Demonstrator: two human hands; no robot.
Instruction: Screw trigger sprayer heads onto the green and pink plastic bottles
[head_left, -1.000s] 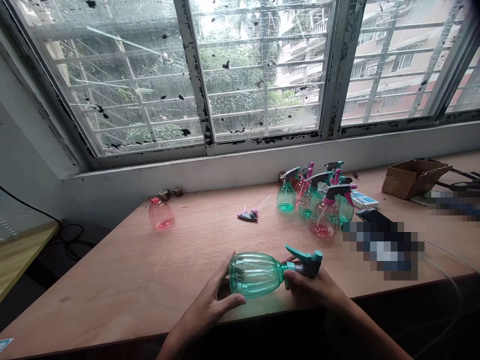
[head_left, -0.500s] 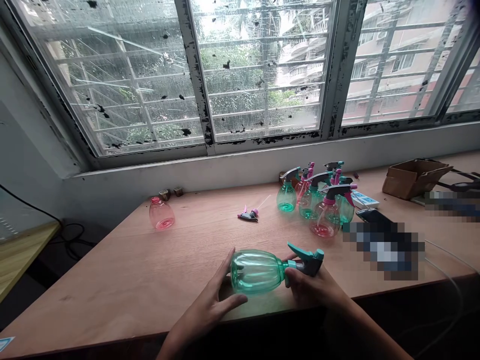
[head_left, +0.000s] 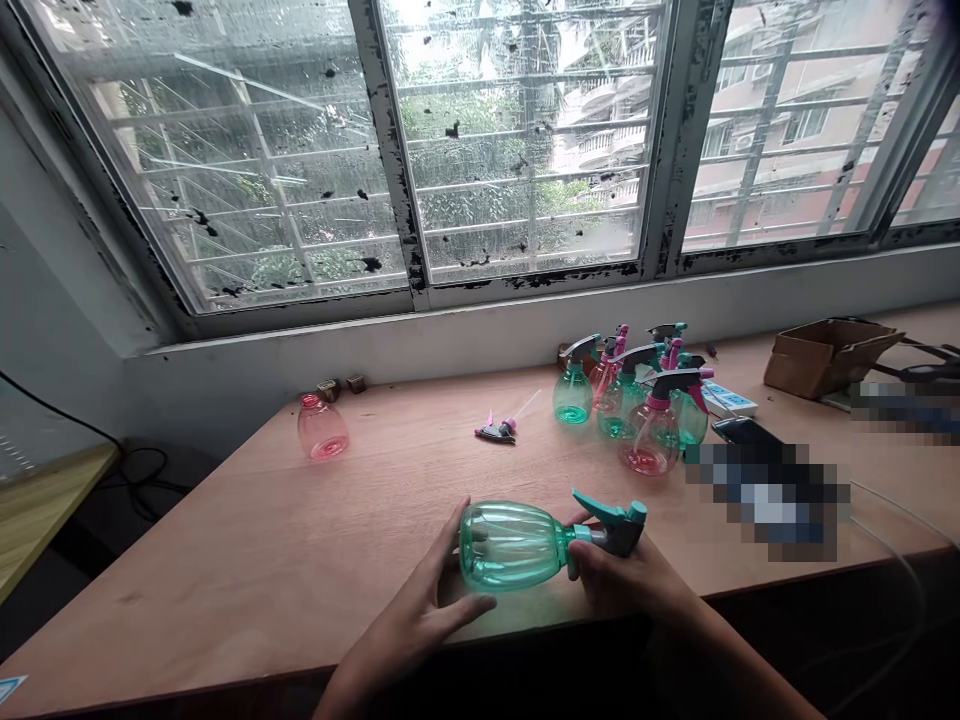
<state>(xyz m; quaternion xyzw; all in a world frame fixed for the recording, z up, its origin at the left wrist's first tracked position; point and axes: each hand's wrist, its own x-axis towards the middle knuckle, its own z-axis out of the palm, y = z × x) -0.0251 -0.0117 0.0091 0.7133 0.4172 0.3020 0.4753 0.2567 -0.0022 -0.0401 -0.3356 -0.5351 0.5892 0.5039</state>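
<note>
A clear green spray bottle [head_left: 514, 545] lies sideways in front of me, above the table's front edge, with its teal and grey trigger head pointing right. My right hand [head_left: 626, 578] grips it at the neck, thumb in front and fingers behind. Around the bottle's base curves my left hand [head_left: 431, 600], its fingers behind and the thumb just below; part of those fingers is hidden. Beyond the bottle, a loose pink and black spray head [head_left: 498, 430] with a thin tube rests on the wood. An open pink bottle [head_left: 323, 430] without a head stands at the far left.
Several assembled green and pink spray bottles [head_left: 649, 445] stand grouped at the back right of the wooden table [head_left: 247, 560]. Near them are a dark phone [head_left: 750, 440], partly blurred out, a white power strip [head_left: 731, 400] and a cardboard box [head_left: 825, 360]. Windows line the wall behind.
Hardly anything differs. The green bottle and its trigger head have shifted very slightly left and down in my hands; the other objects stay put.
</note>
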